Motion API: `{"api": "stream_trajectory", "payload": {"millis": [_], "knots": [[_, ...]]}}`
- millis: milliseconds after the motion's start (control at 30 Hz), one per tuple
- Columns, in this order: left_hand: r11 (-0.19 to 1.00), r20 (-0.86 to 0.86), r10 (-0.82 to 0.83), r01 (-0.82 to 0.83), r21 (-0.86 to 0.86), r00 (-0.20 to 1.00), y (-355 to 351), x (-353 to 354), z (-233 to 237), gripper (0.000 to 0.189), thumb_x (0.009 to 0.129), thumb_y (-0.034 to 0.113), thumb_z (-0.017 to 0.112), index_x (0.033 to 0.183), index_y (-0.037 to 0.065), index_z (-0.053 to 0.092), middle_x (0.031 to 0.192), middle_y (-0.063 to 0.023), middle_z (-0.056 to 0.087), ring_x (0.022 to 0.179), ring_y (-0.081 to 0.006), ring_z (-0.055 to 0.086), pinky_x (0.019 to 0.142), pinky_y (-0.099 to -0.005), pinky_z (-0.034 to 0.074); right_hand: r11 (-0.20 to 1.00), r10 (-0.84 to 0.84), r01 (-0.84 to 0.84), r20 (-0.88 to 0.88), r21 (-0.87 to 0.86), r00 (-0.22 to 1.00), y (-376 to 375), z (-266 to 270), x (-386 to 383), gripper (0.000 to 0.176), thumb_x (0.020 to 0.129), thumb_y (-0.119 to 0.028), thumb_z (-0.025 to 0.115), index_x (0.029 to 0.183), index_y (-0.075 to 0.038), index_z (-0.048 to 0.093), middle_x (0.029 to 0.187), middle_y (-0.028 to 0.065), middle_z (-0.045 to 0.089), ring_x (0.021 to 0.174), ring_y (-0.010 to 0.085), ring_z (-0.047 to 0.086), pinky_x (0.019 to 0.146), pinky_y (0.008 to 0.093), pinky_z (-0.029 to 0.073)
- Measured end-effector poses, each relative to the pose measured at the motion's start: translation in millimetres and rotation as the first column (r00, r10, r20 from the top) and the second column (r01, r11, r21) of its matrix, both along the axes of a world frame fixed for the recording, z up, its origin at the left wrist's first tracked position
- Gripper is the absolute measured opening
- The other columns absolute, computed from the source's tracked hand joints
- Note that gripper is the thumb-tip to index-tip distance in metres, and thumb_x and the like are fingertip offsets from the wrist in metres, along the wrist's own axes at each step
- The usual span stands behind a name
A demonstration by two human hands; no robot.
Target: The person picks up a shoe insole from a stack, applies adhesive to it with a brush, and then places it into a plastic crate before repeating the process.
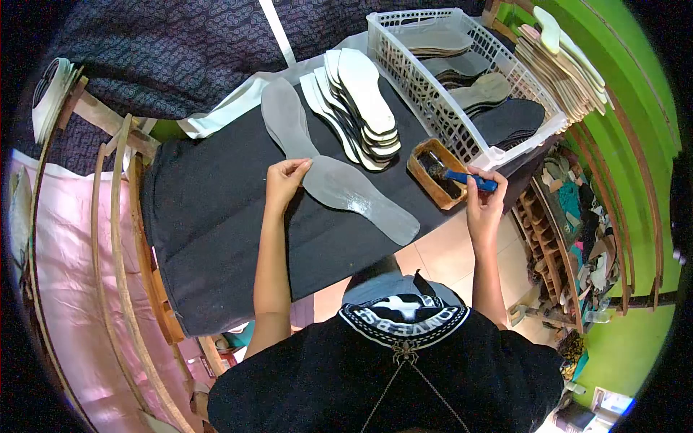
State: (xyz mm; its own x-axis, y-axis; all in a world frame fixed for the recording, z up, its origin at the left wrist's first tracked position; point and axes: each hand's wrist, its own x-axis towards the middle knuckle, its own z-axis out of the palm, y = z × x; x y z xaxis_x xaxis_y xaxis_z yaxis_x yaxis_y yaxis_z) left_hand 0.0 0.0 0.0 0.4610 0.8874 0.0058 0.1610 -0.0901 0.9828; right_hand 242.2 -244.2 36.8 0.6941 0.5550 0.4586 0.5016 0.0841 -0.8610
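Note:
My left hand [284, 186] pinches the toe edge of a grey insole [386, 216] that lies on the black-covered table [224, 187]. A shiny wet-looking patch shows near the insole's middle. Behind it lies another grey insole [284, 115], its lower end meeting the first. In my right hand [485, 206] is a brush with a blue handle [476, 180], its tip down inside a brown, box-shaped container [426, 184]. What the container holds is dark and hard to make out.
Overlapping white insoles [361, 86] lie behind the container. A white plastic basket [440, 112] with stacked grey and black insoles stands at the back right, beside a pile of beige insoles [563, 79]. Wooden racks [552, 245] with scraps are at the right.

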Motion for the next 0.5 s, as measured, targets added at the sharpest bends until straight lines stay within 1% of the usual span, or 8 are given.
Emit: {"api": "stream_trajectory", "payload": {"millis": [67,167,200,300,333,367,433,500], "knots": [[1.000,-0.026,0.013,-0.013,0.008,1.000,-2.0,0.9,0.5,0.022,0.073,0.018,0.062,0.083,-0.002,0.062,0.060,0.0018,0.053,0.049,-0.0037,0.043,0.043,-0.0174,0.034,0.999,-0.040,0.040,0.028,-0.012,0.999,-3.6,2.3,0.1,0.026,0.080,-0.008,0.051,0.102,-0.001,0.037,0.101,0.0114,0.052,0.084,0.0132,0.050,0.069,0.0217,0.041],[1.000,0.055,-0.017,0.017,0.005,0.998,-2.2,-1.1,4.0,0.021,0.073,0.018,0.063,0.082,-0.002,0.062,0.058,0.0026,0.052,0.048,-0.0029,0.040,0.043,-0.0170,0.033,0.992,-0.091,0.098,0.076,-0.084,0.993,-13.8,15.4,-3.3,0.021,0.080,-0.008,0.052,0.097,-0.001,0.042,0.099,0.0104,0.052,0.078,0.0130,0.051,0.063,0.0202,0.041],[0.999,0.055,-0.029,0.031,-0.023,0.998,-1.9,-2.1,6.2,0.021,0.073,0.018,0.062,0.082,-0.001,0.062,0.060,0.0020,0.054,0.049,-0.0024,0.042,0.044,-0.0163,0.033,0.989,-0.090,0.094,0.037,-0.112,0.995,-16.9,16.8,-3.0,0.021,0.079,-0.009,0.052,0.097,-0.001,0.044,0.101,0.0114,0.050,0.081,0.0166,0.049,0.066,0.0242,0.040],[0.999,0.050,-0.033,0.035,-0.037,0.998,-4.9,-1.2,16.4,0.021,0.074,0.018,0.062,0.083,-0.001,0.062,0.062,0.0017,0.055,0.050,-0.0024,0.043,0.044,-0.0160,0.034,0.942,-0.221,0.298,0.385,-0.153,0.896,-30.2,27.7,-1.1,0.022,0.079,-0.010,0.050,0.099,-0.001,0.045,0.105,0.0127,0.048,0.087,0.0206,0.045,0.073,0.0282,0.037],[0.998,0.070,-0.051,0.054,-0.042,0.996,-3.3,-1.9,17.9,0.021,0.074,0.018,0.062,0.084,0.000,0.062,0.064,0.0012,0.057,0.051,-0.0024,0.044,0.044,-0.0157,0.034,0.940,-0.263,0.315,0.306,-0.134,0.915,-33.9,36.9,-3.9,0.023,0.079,-0.010,0.048,0.100,-0.001,0.045,0.109,0.0130,0.046,0.092,0.0225,0.042,0.078,0.0305,0.033],[0.998,0.085,-0.047,0.050,-0.036,0.995,-3.4,-0.8,21.6,0.021,0.074,0.018,0.062,0.084,0.000,0.062,0.065,0.0010,0.057,0.051,-0.0025,0.045,0.044,-0.0157,0.035,0.918,-0.321,0.380,0.351,-0.113,0.880,-36.9,45.3,-7.0,0.022,0.079,-0.010,0.048,0.100,-0.002,0.045,0.109,0.0124,0.046,0.091,0.0216,0.043,0.077,0.0286,0.033],[0.999,0.113,-0.035,0.038,-0.030,0.993,-9.0,2.4,33.8,0.020,0.074,0.017,0.061,0.084,0.001,0.062,0.066,0.0008,0.057,0.051,-0.0026,0.045,0.044,-0.0156,0.035,0.924,-0.338,0.376,0.306,-0.074,0.890,-37.9,59.1,-8.9,0.022,0.079,-0.010,0.048,0.099,-0.003,0.046,0.109,0.0120,0.046,0.092,0.0211,0.042,0.077,0.0289,0.034],[0.995,0.119,-0.089,0.095,-0.042,0.989,-8.6,3.9,43.0,0.018,0.075,0.015,0.060,0.085,0.001,0.062,0.068,-0.0002,0.058,0.052,-0.0032,0.048,0.046,-0.0151,0.037,0.951,-0.278,0.306,0.336,-0.033,0.900,-24.8,71.6,-12.6,0.014,0.078,-0.008,0.050,0.090,-0.003,0.051,0.098,0.0113,0.052,0.086,0.0211,0.046,0.076,0.0286,0.034]]}}
